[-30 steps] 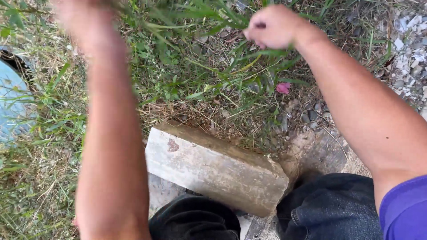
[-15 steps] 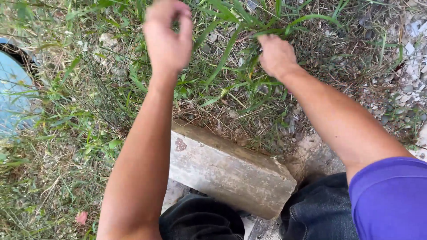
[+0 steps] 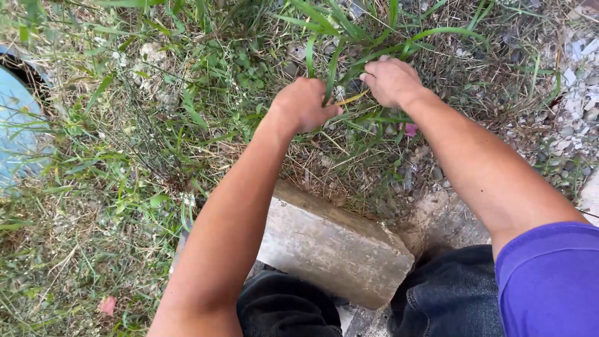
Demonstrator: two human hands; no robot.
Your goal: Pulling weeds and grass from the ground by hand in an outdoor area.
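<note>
Both hands are down in a clump of long-bladed grass [image 3: 349, 43] that grows from the ground just beyond the far long edge of a concrete block [image 3: 331, 246]. The left hand [image 3: 306, 105] is clenched round a few green blades near their base, and the right hand [image 3: 390, 81] is closed in a fist on the neighbouring stems, the two almost touching. The blades are thin, smooth and arching, set among dry straw-coloured stalks and small broad-leaved weeds; the block is rough, pale and chipped, with worn corners. From here the likeliest trouble, as I judge it, is that the blades snap above the root because the grip sits on leaf and not on the crown, or that sharp leaf edges cut bare palms under a hard pull. Loose gravel [image 3: 574, 81] lies along the right edge of the ground, a pink petal [image 3: 410, 129] just below the right wrist, and a pale blue curved object [image 3: 15, 131] at the left edge.
</note>
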